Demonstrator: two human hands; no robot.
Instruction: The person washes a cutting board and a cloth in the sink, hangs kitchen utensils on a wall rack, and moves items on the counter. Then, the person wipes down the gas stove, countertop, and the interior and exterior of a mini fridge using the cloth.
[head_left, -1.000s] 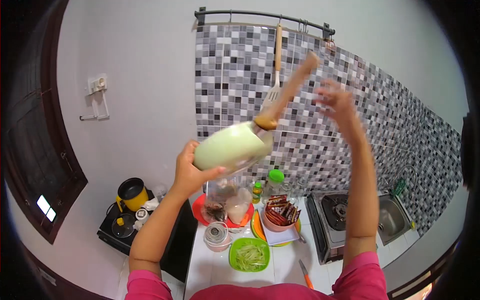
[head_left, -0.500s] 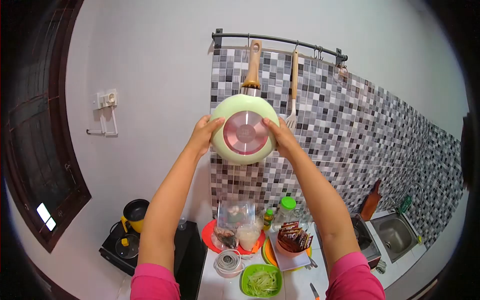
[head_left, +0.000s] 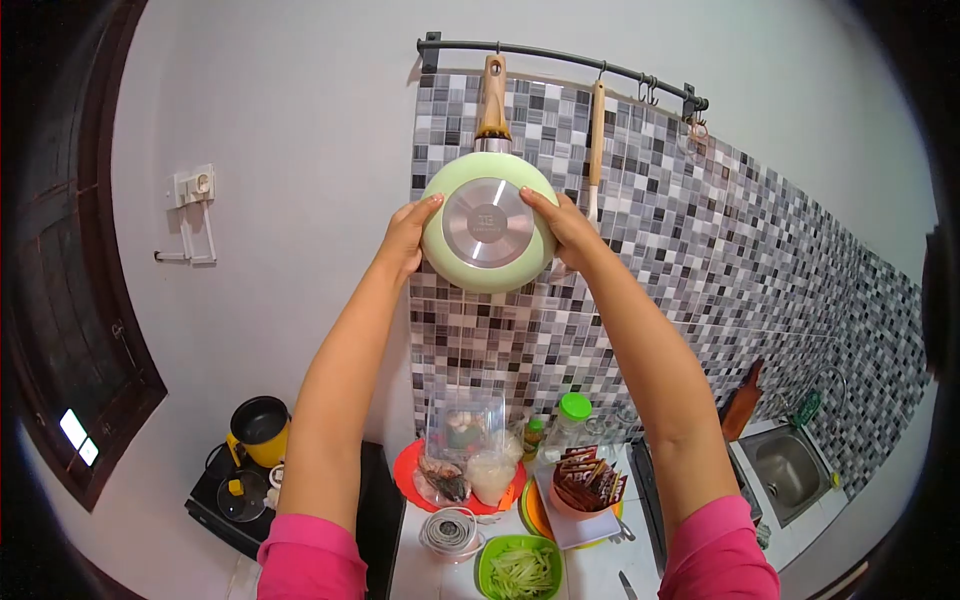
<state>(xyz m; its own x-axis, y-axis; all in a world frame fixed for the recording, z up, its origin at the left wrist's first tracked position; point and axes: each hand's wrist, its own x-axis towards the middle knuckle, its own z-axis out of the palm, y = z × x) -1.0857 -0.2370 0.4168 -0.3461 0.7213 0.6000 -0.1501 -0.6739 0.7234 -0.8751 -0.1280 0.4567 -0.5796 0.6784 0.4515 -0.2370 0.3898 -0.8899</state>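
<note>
A light green frying pan (head_left: 470,275) with a wooden handle (head_left: 493,100) is held up against the tiled wall, its round metal base facing me. The handle points upward, and its holed end sits right at a hook (head_left: 498,47) on the dark wall rail (head_left: 560,54). I cannot tell whether the hook passes through the hole. My left hand (head_left: 408,235) grips the pan's left rim, thumb on the base side. On the opposite rim, my right hand (head_left: 568,228) holds it the same way. The other fingers are hidden behind the pan.
A wooden-handled utensil (head_left: 597,145) hangs right of the pan. Below are a green bowl of shredded vegetable (head_left: 520,568), a red plate (head_left: 408,475), a bowl of sachets (head_left: 580,505), a green-lidded jar (head_left: 574,407) and a knife (head_left: 627,585). A sink (head_left: 790,475) lies right, a yellow pot (head_left: 262,430) left.
The pan's handle end has shifted left, now lining up with the hook. Both hands keep their hold on the rim. The view has shifted slightly, so the rail appears higher.
</note>
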